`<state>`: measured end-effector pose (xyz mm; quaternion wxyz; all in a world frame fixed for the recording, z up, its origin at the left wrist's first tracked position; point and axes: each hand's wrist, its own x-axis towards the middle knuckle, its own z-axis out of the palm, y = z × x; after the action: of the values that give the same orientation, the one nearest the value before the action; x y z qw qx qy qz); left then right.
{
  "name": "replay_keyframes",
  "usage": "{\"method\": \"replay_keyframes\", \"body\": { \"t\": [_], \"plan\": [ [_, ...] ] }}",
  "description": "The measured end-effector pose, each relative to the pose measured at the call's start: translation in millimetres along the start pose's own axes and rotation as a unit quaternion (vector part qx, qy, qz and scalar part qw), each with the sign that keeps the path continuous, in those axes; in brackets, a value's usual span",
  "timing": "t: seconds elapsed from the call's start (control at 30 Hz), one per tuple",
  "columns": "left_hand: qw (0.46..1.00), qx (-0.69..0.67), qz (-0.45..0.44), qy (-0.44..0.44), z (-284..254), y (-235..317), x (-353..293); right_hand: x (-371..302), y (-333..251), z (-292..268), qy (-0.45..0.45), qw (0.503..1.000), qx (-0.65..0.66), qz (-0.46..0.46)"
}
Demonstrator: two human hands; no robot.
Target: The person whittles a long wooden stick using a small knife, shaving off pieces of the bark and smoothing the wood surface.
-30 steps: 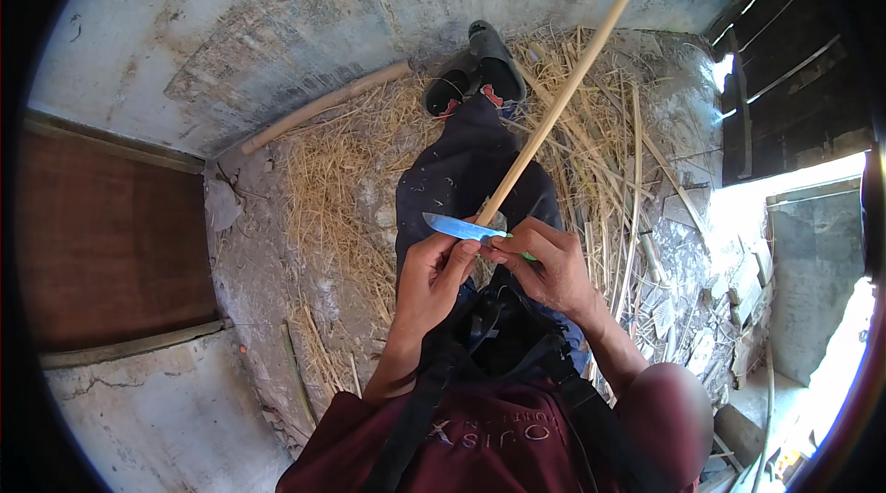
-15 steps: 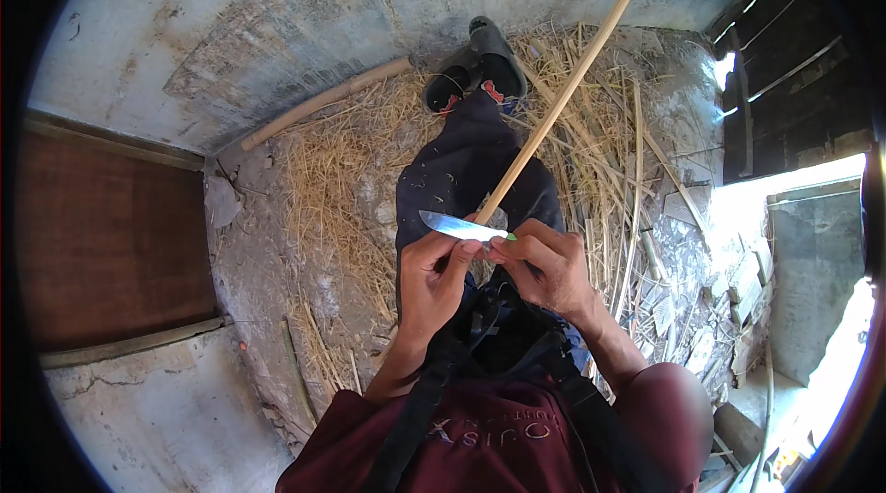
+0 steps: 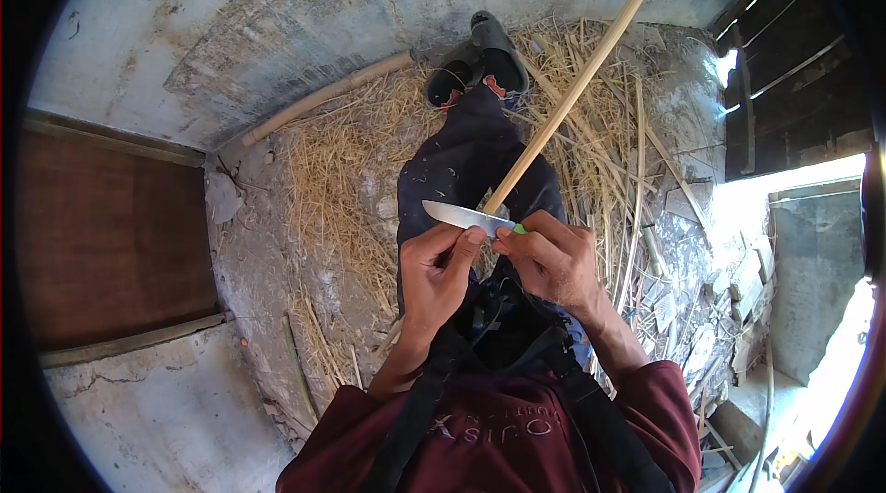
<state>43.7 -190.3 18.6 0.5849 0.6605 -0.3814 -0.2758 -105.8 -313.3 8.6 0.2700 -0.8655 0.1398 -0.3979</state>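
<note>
My right hand (image 3: 558,262) is closed round the green handle (image 3: 520,229) of a knife. The knife's bare metal blade (image 3: 459,215) points left, across the near end of a long, pale bamboo strip (image 3: 581,82). This strip slants up and away to the far right. My left hand (image 3: 432,276) is closed at the strip's near end, its thumb tip against the lower side of the blade. The blade and my fingers hide the very end of the strip, so the left fingers' grip shows only in part.
My outstretched legs (image 3: 471,147) in dark trousers lie beneath the hands. Dry shavings (image 3: 337,170) cover the floor to the left, and long split strips (image 3: 637,179) lie to the right. A thick pole (image 3: 328,98) rests along the far wall (image 3: 305,22). Rubble (image 3: 738,290) lies farther right.
The knife and the near end of the bamboo strip have shifted slightly right. The strip's far end has swung a little right too. Both hands keep their hold.
</note>
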Motion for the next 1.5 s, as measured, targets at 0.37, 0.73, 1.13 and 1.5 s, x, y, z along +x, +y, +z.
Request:
{"method": "replay_keyframes", "body": {
  "t": [0.37, 0.73, 1.13, 1.5],
  "plan": [
    [1.0, -0.007, -0.003, 0.025, 3, -6, -6, 3, -3, -1, 0.001, 1.0, 0.005, -0.003],
    [0.999, 0.012, 0.0, 0.05, 3, -7, -6, -1, -4, 3, 0.003, 1.0, 0.01, 0.024],
    [0.996, 0.042, 0.056, 0.06, 8, -5, -6, 5, -8, -7, 0.032, 0.999, -0.022, 0.022],
    [0.997, 0.078, 0.025, 0.001, 2, 12, -12, 2, -6, -12, 0.005, 1.0, -0.002, 0.004]
  ]
}}
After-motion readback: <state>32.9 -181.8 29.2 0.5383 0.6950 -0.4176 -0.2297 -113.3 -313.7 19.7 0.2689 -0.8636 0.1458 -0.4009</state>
